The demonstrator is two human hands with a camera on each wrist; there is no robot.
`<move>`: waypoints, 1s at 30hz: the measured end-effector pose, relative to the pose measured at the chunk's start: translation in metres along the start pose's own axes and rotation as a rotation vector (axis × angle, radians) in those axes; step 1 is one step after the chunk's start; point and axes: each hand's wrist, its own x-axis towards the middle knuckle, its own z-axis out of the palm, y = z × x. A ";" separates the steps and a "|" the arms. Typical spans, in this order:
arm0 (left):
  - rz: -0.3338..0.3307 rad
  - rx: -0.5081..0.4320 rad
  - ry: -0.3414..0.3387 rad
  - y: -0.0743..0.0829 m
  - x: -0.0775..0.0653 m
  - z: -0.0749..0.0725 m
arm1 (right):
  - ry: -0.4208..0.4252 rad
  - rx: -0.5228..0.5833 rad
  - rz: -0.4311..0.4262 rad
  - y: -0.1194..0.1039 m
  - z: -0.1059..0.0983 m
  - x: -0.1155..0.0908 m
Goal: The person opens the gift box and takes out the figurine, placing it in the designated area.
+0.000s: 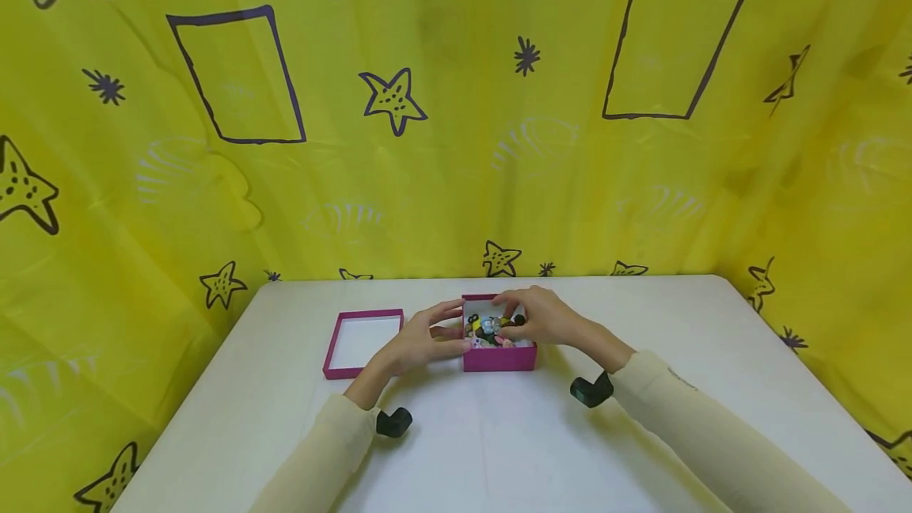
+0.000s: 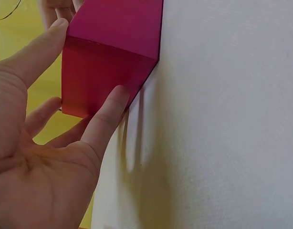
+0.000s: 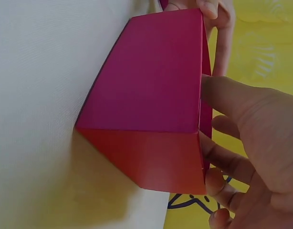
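Note:
A magenta box (image 1: 499,359) stands uncovered on the table, with several small multicoloured trinkets (image 1: 490,328) inside; their exact kind is too small to tell. My left hand (image 1: 427,336) rests against the box's left side. In the left wrist view, its thumb lies at the top edge and another finger (image 2: 108,114) is straight along the side wall. From the right, my right hand (image 1: 545,317) reaches over the rim, thumb and fingers down among the trinkets. The right wrist view shows its thumb (image 3: 232,98) crossing the rim, but the box walls hide the fingertips and anything between them.
Left of the box lies its shallow magenta lid (image 1: 366,344), white inside facing up. Both stand on a white table (image 1: 499,442). A yellow curtain (image 1: 456,180) with drawn stars hangs behind the table's far edge and along the sides.

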 end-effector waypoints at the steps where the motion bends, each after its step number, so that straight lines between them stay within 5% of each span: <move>1: -0.001 -0.005 0.001 0.000 0.000 0.000 | -0.004 -0.015 0.008 -0.001 0.001 0.001; 10: -0.012 -0.040 0.007 -0.001 0.001 0.003 | -0.022 -0.111 0.064 -0.008 0.005 0.009; 30: -0.024 -0.064 0.026 0.000 -0.002 0.005 | -0.069 -0.075 0.118 -0.009 0.008 0.017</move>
